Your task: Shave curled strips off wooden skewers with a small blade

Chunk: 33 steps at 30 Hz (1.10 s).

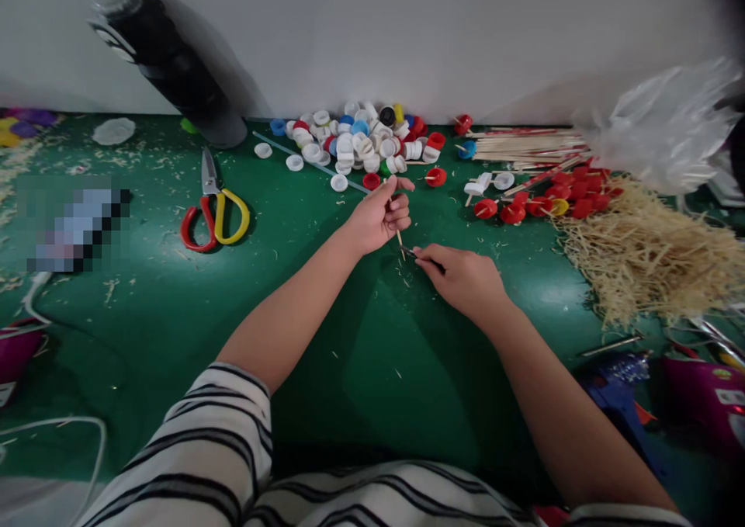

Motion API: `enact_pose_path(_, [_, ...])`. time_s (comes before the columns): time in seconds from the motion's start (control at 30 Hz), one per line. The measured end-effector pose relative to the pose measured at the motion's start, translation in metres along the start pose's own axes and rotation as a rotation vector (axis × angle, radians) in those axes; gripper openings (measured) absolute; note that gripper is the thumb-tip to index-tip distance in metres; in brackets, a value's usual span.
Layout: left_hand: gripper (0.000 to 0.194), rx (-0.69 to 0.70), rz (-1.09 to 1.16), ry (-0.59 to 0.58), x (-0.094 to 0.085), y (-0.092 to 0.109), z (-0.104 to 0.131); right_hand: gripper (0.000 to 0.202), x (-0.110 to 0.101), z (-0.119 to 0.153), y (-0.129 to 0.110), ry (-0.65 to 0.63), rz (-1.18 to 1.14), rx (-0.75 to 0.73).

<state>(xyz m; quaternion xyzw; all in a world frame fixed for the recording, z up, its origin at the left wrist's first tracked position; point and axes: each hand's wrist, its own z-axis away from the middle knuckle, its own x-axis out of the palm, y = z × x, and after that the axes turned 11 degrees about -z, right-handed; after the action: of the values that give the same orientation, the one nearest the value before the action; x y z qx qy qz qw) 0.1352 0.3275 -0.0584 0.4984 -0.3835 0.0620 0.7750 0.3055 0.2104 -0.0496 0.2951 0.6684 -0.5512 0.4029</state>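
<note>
My left hand (377,218) is closed around a thin wooden stick (400,241), whose lower end points down toward the green tabletop. In my right hand (466,277) is a small dark knife (410,252), held in a pinch. Its tip is at the stick's lower end, just below my left fingers. Most of the knife's handle is hidden by my fingers. Beyond my left hand lies a heap of plastic bottle caps (364,145), mostly white. A red cap (435,177) with a stick through it rests to the right of that hand.
Scissors (215,209) and a dark bottle (180,73) are on the left, near a blurred phone (78,228). To the right are wooden sticks (529,148), red caps on sticks (573,193), a pile of shavings (652,255), a plastic bag (669,127) and a blue glue gun (620,395).
</note>
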Motion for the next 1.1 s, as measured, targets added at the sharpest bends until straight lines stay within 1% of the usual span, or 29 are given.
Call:
enact_pose_path(0.23, [0.038,0.021,0.024,0.024,0.001,0.001,0.001,0.023,-0.002,0.000,-0.001,-0.018,-0.003,0.014])
enact_pose_path(0.43, [0.039,0.061,0.132,0.132,-0.002,0.007,-0.002,0.026,-0.002,0.003,-0.002,-0.054,0.087,-0.058])
enact_pose_path(0.63, [0.038,0.028,0.055,0.110,-0.002,0.007,-0.002,0.023,-0.001,0.001,-0.002,-0.041,0.015,-0.027])
enact_pose_path(0.77, [0.038,0.012,-0.026,0.054,0.000,0.004,0.001,0.022,0.004,0.001,-0.002,0.039,-0.030,0.045])
enact_pose_path(0.83, [0.036,0.002,-0.066,0.021,0.002,0.001,0.003,0.025,0.007,0.001,-0.001,0.086,-0.016,0.047])
enact_pose_path(0.9, [0.035,-0.008,-0.099,0.002,0.004,-0.002,0.005,0.027,0.009,0.002,-0.002,0.104,-0.005,0.023])
enact_pose_path(0.97, [0.035,-0.017,-0.121,-0.001,0.007,-0.005,0.006,0.027,0.010,0.002,-0.002,0.094,0.000,0.010])
enact_pose_path(1.1, [0.035,-0.010,-0.119,0.009,0.007,-0.007,0.005,0.025,0.005,0.001,-0.003,0.021,0.028,0.008])
